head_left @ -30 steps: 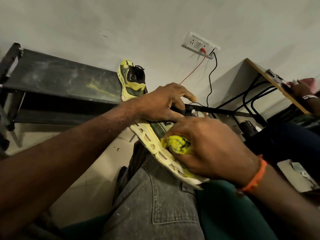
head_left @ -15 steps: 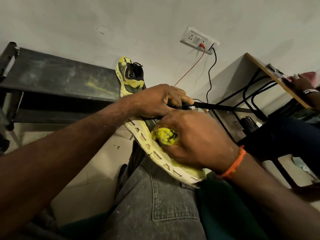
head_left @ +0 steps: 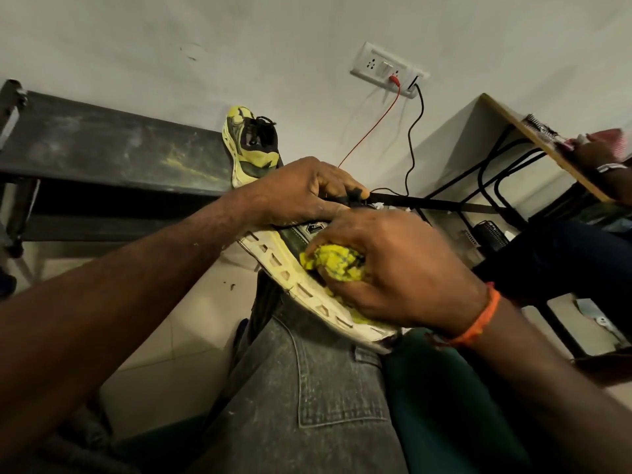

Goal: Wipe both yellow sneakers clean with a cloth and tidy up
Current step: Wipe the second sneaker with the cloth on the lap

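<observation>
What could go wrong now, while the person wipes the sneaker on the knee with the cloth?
1. The sneaker lies only on the thigh, steadied by the left hand; hard rubbing by the right hand might tip it off.
2. The yellow cloth looks already soiled and may smear dirt back.
3. The second sneaker leans against the wall and could topple.

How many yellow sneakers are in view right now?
2. One sneaker lies on the person's lap, steadied by the left hand and wiped by the right hand; the other sneaker leans against the wall.
</observation>
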